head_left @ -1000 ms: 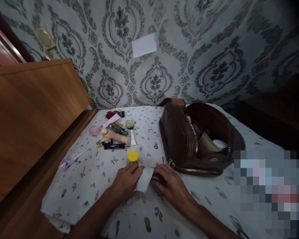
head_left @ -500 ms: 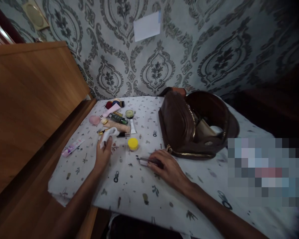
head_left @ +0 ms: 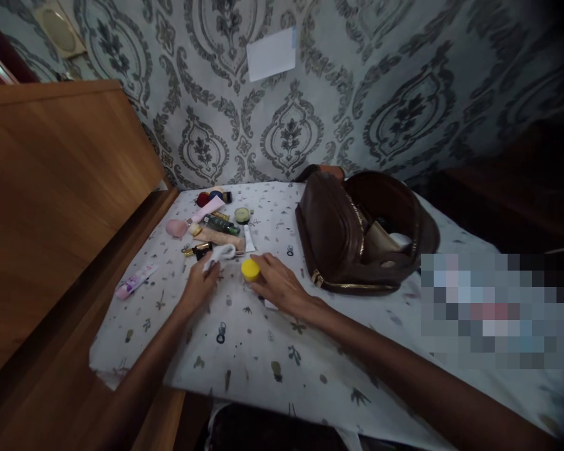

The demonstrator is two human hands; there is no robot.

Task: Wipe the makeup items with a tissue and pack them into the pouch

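Observation:
My left hand [head_left: 200, 283] is closed on a crumpled white cloth [head_left: 224, 253], held over the near side of a group of cosmetics. At the middle of the table, my right hand [head_left: 282, 285] has its fingers against the right side of a small jar with a yellow lid [head_left: 250, 270]. A pale flat item [head_left: 270, 305] shows partly from under that hand. Behind the cloth lie a beige tube [head_left: 220, 238], a dark green bottle [head_left: 222, 223], a small white tube [head_left: 249, 238] and a black-and-gold item [head_left: 200, 250].
An open brown leather bag [head_left: 331, 232] with things inside stands on the right of the patterned tablecloth [head_left: 244, 357]. A pink printed packet [head_left: 135, 280] lies at the left. Farther back are a pink brush [head_left: 177, 227] and a round greenish container [head_left: 242, 215]. A wooden panel [head_left: 66, 188] borders the left side.
My right hand has left the dark-and-white flat item and moved up and left to the yellow-lidded jar. My left hand, with the cloth, has shifted slightly right.

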